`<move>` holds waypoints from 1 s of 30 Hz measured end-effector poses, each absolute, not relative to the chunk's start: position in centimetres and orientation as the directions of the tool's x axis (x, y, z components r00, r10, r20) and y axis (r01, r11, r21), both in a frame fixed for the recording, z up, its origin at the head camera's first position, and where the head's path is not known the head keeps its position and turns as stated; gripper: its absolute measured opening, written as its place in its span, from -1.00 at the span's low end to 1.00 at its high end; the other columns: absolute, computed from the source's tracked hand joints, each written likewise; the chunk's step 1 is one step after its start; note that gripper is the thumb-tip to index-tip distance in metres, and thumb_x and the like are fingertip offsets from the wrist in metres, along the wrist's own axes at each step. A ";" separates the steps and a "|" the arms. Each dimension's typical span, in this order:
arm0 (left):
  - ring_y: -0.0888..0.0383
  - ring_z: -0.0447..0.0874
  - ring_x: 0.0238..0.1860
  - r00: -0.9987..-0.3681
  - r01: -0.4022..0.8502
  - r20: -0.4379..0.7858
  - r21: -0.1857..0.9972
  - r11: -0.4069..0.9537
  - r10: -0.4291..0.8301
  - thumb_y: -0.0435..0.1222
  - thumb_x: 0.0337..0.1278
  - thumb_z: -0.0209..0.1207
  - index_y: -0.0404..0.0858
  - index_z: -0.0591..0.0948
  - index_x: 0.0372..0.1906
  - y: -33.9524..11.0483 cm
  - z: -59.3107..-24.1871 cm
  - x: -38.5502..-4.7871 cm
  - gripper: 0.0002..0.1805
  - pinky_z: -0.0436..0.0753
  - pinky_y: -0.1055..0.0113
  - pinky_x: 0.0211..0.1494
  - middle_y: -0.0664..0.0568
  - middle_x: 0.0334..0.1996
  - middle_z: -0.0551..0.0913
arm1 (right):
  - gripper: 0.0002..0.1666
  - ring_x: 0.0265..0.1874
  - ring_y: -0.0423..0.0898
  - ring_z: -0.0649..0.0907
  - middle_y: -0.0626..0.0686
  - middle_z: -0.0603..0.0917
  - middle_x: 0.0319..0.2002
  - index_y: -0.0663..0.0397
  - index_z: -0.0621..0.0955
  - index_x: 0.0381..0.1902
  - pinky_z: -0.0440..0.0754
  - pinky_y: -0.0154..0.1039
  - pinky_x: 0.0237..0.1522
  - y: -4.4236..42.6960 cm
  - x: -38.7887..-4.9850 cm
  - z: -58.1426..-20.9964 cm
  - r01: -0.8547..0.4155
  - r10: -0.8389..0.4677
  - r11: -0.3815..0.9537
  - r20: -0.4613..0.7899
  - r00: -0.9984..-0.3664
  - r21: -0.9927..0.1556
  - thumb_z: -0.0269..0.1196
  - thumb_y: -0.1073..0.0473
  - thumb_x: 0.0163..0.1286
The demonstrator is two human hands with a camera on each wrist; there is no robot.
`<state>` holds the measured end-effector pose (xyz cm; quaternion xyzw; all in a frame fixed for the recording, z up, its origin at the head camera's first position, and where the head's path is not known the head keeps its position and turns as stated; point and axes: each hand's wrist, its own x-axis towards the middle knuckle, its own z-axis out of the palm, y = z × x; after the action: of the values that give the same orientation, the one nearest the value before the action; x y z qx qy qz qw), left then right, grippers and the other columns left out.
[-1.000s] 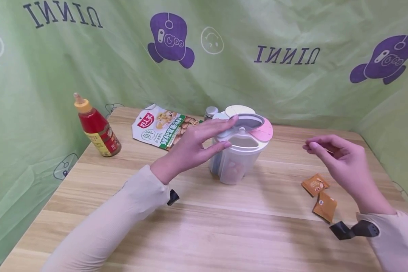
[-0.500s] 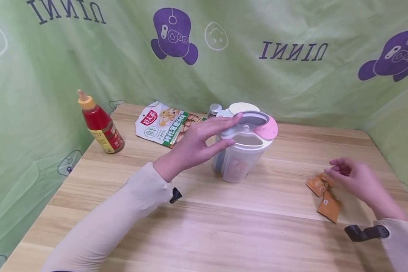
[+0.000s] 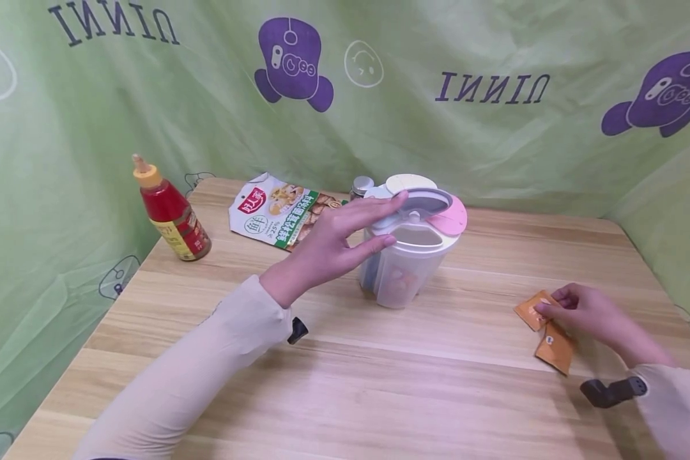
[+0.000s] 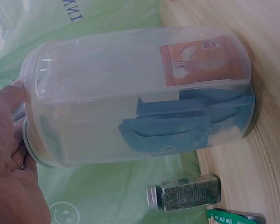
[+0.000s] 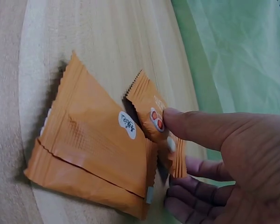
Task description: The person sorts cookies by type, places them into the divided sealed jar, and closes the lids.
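Note:
A clear divided storage canister (image 3: 399, 275) stands upright, one grey lid flap (image 3: 428, 201) raised over an uncovered compartment. My left hand (image 3: 328, 249) is at its top, straight fingers against the raised flap, thumb by the rim. Through the wall in the left wrist view, an orange packet (image 4: 200, 60) lies in one compartment and several blue packets (image 4: 172, 126) in another. At the right, my right hand (image 3: 589, 316) pinches the farther orange snack packet (image 5: 149, 105), thumb on top and fingers at its far edge. A second orange snack packet (image 5: 93, 144) lies against it on the table.
A red sauce bottle (image 3: 175, 220) with a yellow cap stands at the left. Behind my left hand are a white-and-green food pouch (image 3: 276, 207) and a small silver-capped herb jar (image 4: 189, 193). A green printed curtain (image 3: 414, 140) borders the wooden table (image 3: 379, 383).
My right hand has moved down and rightward to the orange packets and taken hold of the farther one. My left hand has stayed at the canister's flap.

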<state>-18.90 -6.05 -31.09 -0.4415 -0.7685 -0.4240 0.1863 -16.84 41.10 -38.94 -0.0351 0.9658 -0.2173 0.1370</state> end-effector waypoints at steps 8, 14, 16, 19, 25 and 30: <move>-0.01 0.57 0.45 -0.531 0.843 0.666 0.479 0.246 0.523 -0.36 0.34 0.35 -0.37 0.50 0.44 -6.0 -31.0 -18.9 -0.39 0.44 0.32 0.63 -0.15 0.43 0.56 | -0.50 -0.35 -0.34 0.45 0.17 0.62 -0.22 0.45 0.48 0.00 0.49 -0.41 -0.40 41.0 -16.6 -39.0 -0.032 -0.140 0.883 -0.198 -0.970 -0.467 0.33 0.06 0.50; -0.02 0.58 0.45 -0.529 0.846 0.670 0.469 0.254 0.521 -0.35 0.34 0.35 -0.37 0.50 0.44 -6.0 -31.1 -18.9 -0.39 0.42 0.30 0.64 -0.15 0.43 0.57 | -0.57 -0.38 -0.51 0.48 0.20 0.68 -0.23 0.44 0.46 0.04 0.56 -0.44 -0.41 41.0 -16.5 -39.3 -0.076 -0.157 0.853 -0.114 -0.981 -0.516 0.34 0.19 0.49; -0.02 0.58 0.45 -0.528 0.846 0.672 0.469 0.254 0.520 -0.35 0.34 0.35 -0.37 0.50 0.44 -6.0 -31.2 -18.9 -0.39 0.42 0.30 0.64 -0.15 0.42 0.57 | -0.59 -0.37 -0.55 0.49 0.20 0.69 -0.23 0.45 0.45 0.05 0.59 -0.45 -0.41 41.1 -16.5 -39.6 -0.093 -0.161 0.833 -0.079 -0.984 -0.546 0.33 0.24 0.49; -0.02 0.58 0.45 -0.529 0.845 0.672 0.470 0.254 0.518 -0.35 0.34 0.35 -0.37 0.50 0.44 -6.0 -31.3 -18.9 -0.39 0.42 0.29 0.65 -0.15 0.42 0.57 | -0.61 -0.35 -0.59 0.51 0.18 0.69 -0.23 0.47 0.46 0.06 0.62 -0.50 -0.41 41.1 -16.5 -39.9 -0.125 -0.165 0.810 -0.018 -0.986 -0.573 0.33 0.29 0.48; -0.02 0.57 0.45 -0.529 0.846 0.672 0.468 0.256 0.518 -0.35 0.34 0.35 -0.36 0.50 0.45 -6.0 -31.2 -18.9 -0.39 0.43 0.30 0.64 -0.14 0.43 0.57 | -0.55 -0.33 -0.63 0.49 0.24 0.66 -0.12 0.48 0.46 0.15 0.56 -0.60 -0.37 40.8 -16.8 -39.8 -0.130 -0.122 0.800 0.054 -0.991 -0.586 0.32 0.26 0.50; -0.01 0.57 0.46 -0.523 0.850 0.674 0.462 0.254 0.522 -0.35 0.35 0.35 -0.36 0.50 0.44 -6.0 -31.2 -19.0 -0.40 0.43 0.29 0.64 -0.14 0.43 0.57 | -0.57 -0.29 -0.67 0.49 -0.23 0.61 -0.20 0.45 0.47 0.13 0.58 -0.62 -0.38 40.0 -17.1 -38.8 -0.167 -0.101 0.775 0.141 -0.985 -0.609 0.33 0.26 0.49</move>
<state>-18.96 -6.04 -31.19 -0.4470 -0.7670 -0.4161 0.1970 -17.10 40.00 -38.77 -0.0710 0.9408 -0.3277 -0.0502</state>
